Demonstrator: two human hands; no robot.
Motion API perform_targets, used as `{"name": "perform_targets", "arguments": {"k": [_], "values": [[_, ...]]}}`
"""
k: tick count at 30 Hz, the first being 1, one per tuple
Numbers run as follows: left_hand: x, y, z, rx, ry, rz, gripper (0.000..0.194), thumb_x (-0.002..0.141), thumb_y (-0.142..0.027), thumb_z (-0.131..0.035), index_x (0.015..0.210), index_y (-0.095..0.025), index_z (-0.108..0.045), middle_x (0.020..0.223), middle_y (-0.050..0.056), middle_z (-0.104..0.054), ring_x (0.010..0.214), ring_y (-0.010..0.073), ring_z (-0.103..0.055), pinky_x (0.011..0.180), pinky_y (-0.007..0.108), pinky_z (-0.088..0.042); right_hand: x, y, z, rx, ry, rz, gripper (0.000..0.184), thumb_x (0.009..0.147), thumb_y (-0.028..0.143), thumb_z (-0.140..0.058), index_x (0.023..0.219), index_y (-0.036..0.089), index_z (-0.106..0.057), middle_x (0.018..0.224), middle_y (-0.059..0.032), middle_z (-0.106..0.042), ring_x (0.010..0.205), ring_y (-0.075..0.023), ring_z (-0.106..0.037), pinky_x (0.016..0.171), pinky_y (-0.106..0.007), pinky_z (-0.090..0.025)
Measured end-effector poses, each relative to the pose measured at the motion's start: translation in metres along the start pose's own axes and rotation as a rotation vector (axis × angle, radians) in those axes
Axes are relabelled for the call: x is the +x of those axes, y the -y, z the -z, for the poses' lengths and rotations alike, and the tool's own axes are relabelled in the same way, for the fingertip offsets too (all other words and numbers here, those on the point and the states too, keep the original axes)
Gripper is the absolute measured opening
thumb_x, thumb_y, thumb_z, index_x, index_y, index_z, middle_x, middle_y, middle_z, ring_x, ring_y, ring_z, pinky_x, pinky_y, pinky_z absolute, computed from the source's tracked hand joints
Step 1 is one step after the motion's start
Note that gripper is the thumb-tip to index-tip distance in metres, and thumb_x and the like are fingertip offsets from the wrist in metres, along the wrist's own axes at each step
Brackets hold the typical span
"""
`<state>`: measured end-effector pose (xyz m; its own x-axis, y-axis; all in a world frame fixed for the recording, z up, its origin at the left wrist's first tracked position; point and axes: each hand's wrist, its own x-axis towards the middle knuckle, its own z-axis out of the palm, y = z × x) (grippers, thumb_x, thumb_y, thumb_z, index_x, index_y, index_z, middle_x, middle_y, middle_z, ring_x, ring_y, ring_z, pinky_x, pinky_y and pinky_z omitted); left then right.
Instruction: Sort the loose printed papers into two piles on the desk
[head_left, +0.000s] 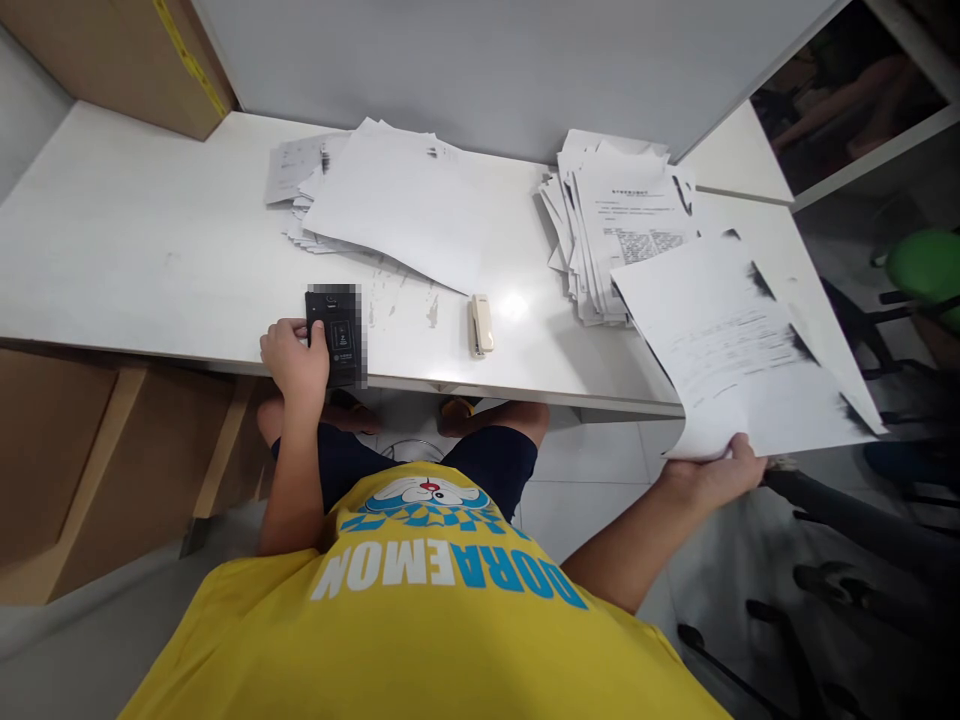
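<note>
My left hand (298,362), at the front edge of the white desk (187,265), grips a flat black device (342,335) with the thumb on its face. Part of the device is blurred by pixels, so its exact kind is unclear. Off to the right, my right hand (716,475) pinches the near edge of a printed paper sheet (739,345), which curls upward and reaches past the desk's edge. Whether it is one sheet or more I cannot tell. A cream stapler (481,325) lies on the desk between my hands.
One paper stack (397,195) lies at the back centre, another printed stack (622,220) to its right. A grey partition (480,75) borders the desk behind. Cardboard boxes (142,450) stand below left, and another cardboard box (127,60) sits at the back left corner.
</note>
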<state>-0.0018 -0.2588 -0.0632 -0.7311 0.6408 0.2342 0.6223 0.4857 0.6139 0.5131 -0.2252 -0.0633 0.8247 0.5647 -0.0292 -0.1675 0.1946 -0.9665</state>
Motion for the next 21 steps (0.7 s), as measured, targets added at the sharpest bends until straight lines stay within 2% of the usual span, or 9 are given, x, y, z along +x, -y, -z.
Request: {"name": "perform_targets", "arguments": {"k": [3, 10, 21], "values": [[0.001, 0.002, -0.001, -0.004, -0.004, -0.012, 0.006, 0.088, -0.026, -0.057, 0.085, -0.023, -0.053, 0.092, 0.01, -0.064, 0.103, 0.0306, -0.057, 0.101, 0.05, -0.043, 0.002, -0.004, 0.002, 0.065, -0.01, 0.076, 0.053, 0.063, 0.011, -0.047, 0.114, 0.013, -0.061, 0.109, -0.0051, -0.068, 0.115, -0.0203, -0.064, 0.102, -0.049, -0.054], [0.002, 0.002, -0.001, -0.012, -0.017, -0.018, 0.007, 0.088, -0.024, -0.054, 0.082, -0.023, -0.053, 0.09, 0.009, -0.064, 0.101, 0.0297, -0.059, 0.1, 0.048, -0.044, 0.003, -0.009, 0.003, 0.071, -0.031, 0.079, 0.05, 0.067, 0.011, -0.049, 0.115, 0.011, -0.061, 0.109, -0.0071, -0.068, 0.114, -0.0217, -0.065, 0.104, -0.046, -0.053], [0.002, 0.005, -0.004, -0.03, -0.056, -0.036, 0.008, 0.088, -0.025, -0.054, 0.08, -0.023, -0.054, 0.09, 0.01, -0.066, 0.1, 0.0302, -0.061, 0.098, 0.047, -0.046, 0.012, -0.014, 0.012, 0.046, -0.044, 0.076, 0.048, 0.069, 0.011, -0.049, 0.115, 0.01, -0.062, 0.112, -0.0078, -0.067, 0.116, -0.0217, -0.064, 0.103, -0.047, -0.052]]}}
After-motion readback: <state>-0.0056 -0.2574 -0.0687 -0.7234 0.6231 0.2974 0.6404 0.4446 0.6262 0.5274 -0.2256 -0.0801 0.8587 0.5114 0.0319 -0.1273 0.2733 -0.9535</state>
